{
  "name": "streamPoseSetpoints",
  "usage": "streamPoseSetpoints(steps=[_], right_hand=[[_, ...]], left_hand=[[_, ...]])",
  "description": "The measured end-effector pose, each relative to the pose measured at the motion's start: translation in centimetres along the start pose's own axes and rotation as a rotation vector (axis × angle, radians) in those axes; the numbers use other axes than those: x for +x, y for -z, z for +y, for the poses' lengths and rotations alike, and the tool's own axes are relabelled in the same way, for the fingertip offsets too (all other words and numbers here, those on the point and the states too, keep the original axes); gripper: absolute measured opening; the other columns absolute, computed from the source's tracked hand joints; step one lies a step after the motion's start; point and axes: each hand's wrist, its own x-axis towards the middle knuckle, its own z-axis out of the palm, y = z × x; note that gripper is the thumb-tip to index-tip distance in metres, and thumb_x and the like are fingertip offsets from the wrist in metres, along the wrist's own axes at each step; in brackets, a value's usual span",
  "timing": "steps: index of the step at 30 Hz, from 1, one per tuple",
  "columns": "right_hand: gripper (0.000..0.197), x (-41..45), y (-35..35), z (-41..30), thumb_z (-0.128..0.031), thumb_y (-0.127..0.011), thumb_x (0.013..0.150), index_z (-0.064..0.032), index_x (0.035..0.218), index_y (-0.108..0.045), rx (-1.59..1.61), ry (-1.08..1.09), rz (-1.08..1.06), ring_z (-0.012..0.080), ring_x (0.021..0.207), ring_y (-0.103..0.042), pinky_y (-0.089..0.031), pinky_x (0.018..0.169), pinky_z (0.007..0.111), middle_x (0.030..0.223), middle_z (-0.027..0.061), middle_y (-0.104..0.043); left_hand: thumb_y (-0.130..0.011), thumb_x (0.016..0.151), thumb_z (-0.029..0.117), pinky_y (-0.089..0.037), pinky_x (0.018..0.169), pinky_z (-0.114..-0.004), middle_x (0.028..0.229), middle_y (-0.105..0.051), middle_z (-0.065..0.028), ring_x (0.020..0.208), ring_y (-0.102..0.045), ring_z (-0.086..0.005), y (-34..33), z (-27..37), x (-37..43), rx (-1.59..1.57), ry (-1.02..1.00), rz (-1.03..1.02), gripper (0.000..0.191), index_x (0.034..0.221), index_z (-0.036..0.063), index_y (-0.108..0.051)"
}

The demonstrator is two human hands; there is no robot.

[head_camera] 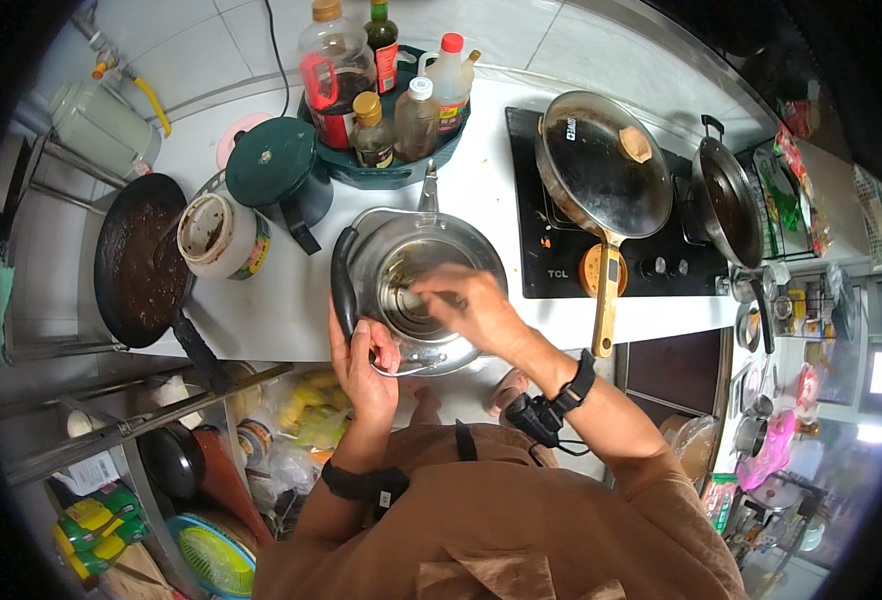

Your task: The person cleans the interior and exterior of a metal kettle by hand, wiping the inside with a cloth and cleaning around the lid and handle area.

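Note:
A stainless-steel kettle (478, 247) stands without its lid at the front edge of the white counter, its spout pointing to the wall. My left hand (366, 367) grips the lower end of its black handle (344, 277), which is folded to the left side. Over the kettle's round opening is my right hand (463, 304), blurred, with its fingers bent downward. Something pale shows at its fingertips; whether the hand holds it, I cannot tell. Behind the kettle, a dark green tray (381, 176) carries several sauce and oil bottles.
Left stand a dark frying pan (141, 262), an open plastic jar (220, 240) and a green lidded pitcher (272, 161). On the black hob (561, 281) at right, a lidded pan (606, 165) has its handle jutting past the front edge; a wok (726, 202) sits beyond.

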Motion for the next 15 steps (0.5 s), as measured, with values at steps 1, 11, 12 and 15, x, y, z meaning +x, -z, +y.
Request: streamPoseSetpoints(steps=[1, 11, 12, 15], right_hand=[[0.018, 0.0, 0.4, 0.7, -0.001, -0.058, 0.081, 0.0005, 0.098, -0.065, -0.054, -0.007, 0.047, 0.0289, 0.085, -0.065, -0.053, 0.075, 0.034, 0.097, 0.0141, -0.065], [0.020, -0.3, -0.4, 1.1, 0.001, -0.058, 0.079, 0.0021, 0.097, -0.065, -0.002, 0.061, 0.072, 0.0339, 0.089, -0.063, -0.051, 0.079, 0.036, 0.098, 0.0170, -0.065], [0.020, -0.2, 0.1, 1.3, 0.001, -0.058, 0.079, 0.0022, 0.097, -0.065, -0.059, 0.045, 0.147, 0.0338, 0.089, -0.063, -0.051, 0.079, 0.036, 0.098, 0.0169, -0.065], [0.020, -0.1, 1.3, 0.5, 0.000, -0.058, 0.079, 0.0019, 0.098, -0.065, -0.171, -0.008, 0.160, 0.0325, 0.089, -0.064, -0.051, 0.080, 0.035, 0.098, 0.0169, -0.065]], left_hand=[[-0.037, 0.093, 0.001, -0.029, 0.037, -0.018, 0.063, -0.043, -0.0014, 0.043, -0.034, -0.0055, 0.0, 0.1, 0.0, 0.000, -0.007, 0.003, 0.056, 0.145, 0.0112, -0.021], [-0.039, 0.092, 0.001, -0.029, 0.038, -0.019, 0.063, -0.043, -0.0012, 0.044, -0.036, -0.0060, 0.0, -0.1, -0.1, 0.030, -0.020, 0.030, 0.057, 0.146, 0.0106, -0.021], [-0.039, 0.092, 0.001, -0.029, 0.038, -0.019, 0.063, -0.043, -0.0012, 0.044, -0.036, -0.0060, -0.1, -0.1, -0.1, 0.028, -0.021, 0.024, 0.057, 0.146, 0.0106, -0.021], [-0.039, 0.093, 0.002, -0.029, 0.038, -0.018, 0.063, -0.043, -0.0012, 0.044, -0.036, -0.0060, 0.0, -0.1, -0.1, 0.030, -0.026, 0.019, 0.056, 0.146, 0.0103, -0.021]])
